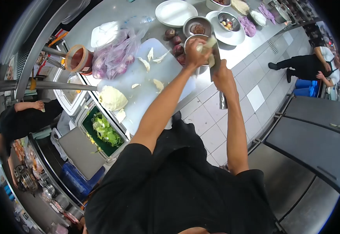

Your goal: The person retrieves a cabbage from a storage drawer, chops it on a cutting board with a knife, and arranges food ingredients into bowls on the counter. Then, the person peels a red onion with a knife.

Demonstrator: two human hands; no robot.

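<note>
My right hand [225,78] is wrapped round the metal handle of a cleaver [216,64], its blade raised past the counter's front edge. Beside the blade, my left hand [195,52] is closed on pale cabbage pieces [209,43], blurred by motion, over a metal bowl [193,39]. To the left lies a white cutting board [139,91] with several loose cabbage leaf scraps [158,84] on it. A cut cabbage [112,98] sits at the board's near left. Red onions [177,50] lie between the board and the bowl.
A plastic bag of red onions [113,62] and an orange-rimmed tub [78,59] stand at the left. Farther back are a white plate [176,12] and a bowl of food [229,21]. A green bin [103,132] holds leafy trimmings. Two people [318,64] stand off at either side.
</note>
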